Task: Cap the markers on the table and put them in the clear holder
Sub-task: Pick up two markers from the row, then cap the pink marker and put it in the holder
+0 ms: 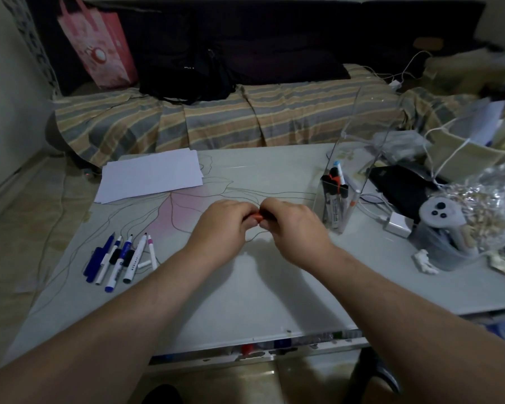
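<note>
1. Both hands meet over the middle of the worktop (245, 301). Left hand (225, 225) and right hand (292, 225) have fingers curled round one red marker (258, 217) held between them; only a small red bit shows, the rest is hidden by fingers. Cannot tell which end is cap and which is body, or whether the cap is seated.
2. Clear holder (344, 182) stands upright just right of the right hand, not touching it. A few markers stand inside it, with red and black caps and one light-blue tip; exact count is hard to make out through the walls.
3. Loose markers (120, 258) lie in a row near the worktop's left edge, well apart from the hands. Several tips look bare; a small white cap (144, 264) lies among them. Dim light, so fine detail is unclear.
4. Paper stack (152, 179) sits at the far left of the worktop, its corner near the back edge.
5. Right side is crowded: a grey controller (440, 214), white charger (398, 224), black flat thing (403, 188), foil wrap (496, 199), small white figure (424, 260). The right edge of the view cuts this clutter off.
6. Open surface lies between the hands and the near edge, and between the loose markers and the hands.
7. The near edge shows chipped trim; something red (247, 349) sits under it, unidentifiable.
</note>
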Demonstrator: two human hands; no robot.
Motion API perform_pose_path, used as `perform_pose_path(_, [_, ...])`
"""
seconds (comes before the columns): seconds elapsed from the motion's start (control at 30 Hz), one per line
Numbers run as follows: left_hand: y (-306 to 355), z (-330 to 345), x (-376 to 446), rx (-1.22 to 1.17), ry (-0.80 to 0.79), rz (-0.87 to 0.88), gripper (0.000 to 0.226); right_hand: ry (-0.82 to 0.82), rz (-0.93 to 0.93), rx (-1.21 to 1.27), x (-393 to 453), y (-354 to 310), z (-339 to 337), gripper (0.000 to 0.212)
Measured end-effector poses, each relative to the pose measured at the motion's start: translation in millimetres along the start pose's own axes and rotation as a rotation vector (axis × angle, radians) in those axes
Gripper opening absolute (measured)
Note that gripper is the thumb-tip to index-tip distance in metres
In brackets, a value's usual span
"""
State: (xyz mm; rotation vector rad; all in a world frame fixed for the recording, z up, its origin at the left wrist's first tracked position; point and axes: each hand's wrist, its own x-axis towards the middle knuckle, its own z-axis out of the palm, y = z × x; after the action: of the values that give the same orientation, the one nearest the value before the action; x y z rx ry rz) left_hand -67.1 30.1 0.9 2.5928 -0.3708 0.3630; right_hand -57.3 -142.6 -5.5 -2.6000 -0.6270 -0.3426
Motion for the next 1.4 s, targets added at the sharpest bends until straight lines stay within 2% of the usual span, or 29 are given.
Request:
perform_pose_path(0.1, [11.7, 0.4, 3.1, -0.143, 0.119, -0.17, 0.01, -0.077, 0.088, 0.064, 2.8, 0.4, 1.4, 0.021])
perform_pose_path(0.17, [22.8, 1.9, 7.3, -0.376, 0.235, -0.322, 0.011, -0.151, 0.081, 0.129, 5.7, -3.9, -4.4, 0.029])
perform_pose_path(0.2, [29.1, 3.9, 10.2, -0.517, 0.276, -0.369, 0.012, -0.16, 0.096, 0.245, 8.0, -5.6, -10.6, 0.03])
perform_pose_path(0.27, [38.5, 10.1, 17.3, -0.737, 0.343, -0.388, 0.014, -0.1, 0.171, 0.452, 14.1, -4.1, -25.7, 0.031])
perform_pose_path(0.33, [45.0, 18.3, 24.5, -0.807, 0.336, -0.363, 0.019, 0.052, 0.233, 0.466, 21.4, 4.8, -45.6, 0.036])
perform_pose_path(0.47, [59.9, 38.8, 21.8, -0.743, 0.172, -0.316, 0.021, 0.443, 0.35, 0.281, 23.3, 47.6, -88.1, 0.053])
perform_pose_path(0.57, [68.3, 48.4, 14.7, -0.65, 0.036, -0.252, 0.023, 0.57, 0.434, 0.183, 17.7, 84.8, -100.4, 0.051])
perform_pose_path(0.7, [73.2, 56.1, 13.7, -0.496, -0.058, -0.158, 0.026, 0.511, 0.354, 0.08, 8.7, 110.5, -89.1, 0.049])
perform_pose_path(0.8, [75.6, 61.1, 14.7, -0.449, -0.106, -0.112, 0.026, 0.365, 0.284, -0.035, 6.2, 121.6, -73.9, 0.043])
perform_pose_path(0.87, [75.7, 63.2, 16.0, -0.418, -0.123, -0.087, 0.026, 0.241, 0.337, -0.14, 5.4, 127.7, -66.4, 0.045])
perform_pose_path(0.93, [74.3, 64.3, 16.1, -0.396, -0.132, -0.074, 0.026, 0.097, 0.444, -0.194, 2.7, 130.6, -66.9, 0.057])
perform_pose_path(1.03, [69.8, 64.5, 15.9, -0.381, -0.136, -0.068, 0.026, 0.001, 0.487, -0.177, -1.1, 128.8, -71.6, 0.049])
perform_pose_path(1.13, [63.7, 63.5, 16.7, -0.353, -0.133, -0.064, 0.025, 0.043, 0.436, -0.188, 0.5, 123.2, -73.8, 0.045])
perform_pose_path(1.3, [42.2, 53.3, 15.9, -0.272, -0.124, -0.134, 0.018, 0.31, 0.402, -0.136, 10.9, 92.5, -66.8, 0.051])
perform_pose_path(1.4, [17.0, 36.4, 11.7, -0.286, -0.143, -0.243, 0.02, 0.213, 0.273, -0.074, 18.7, 49.2, -37.1, 0.047])
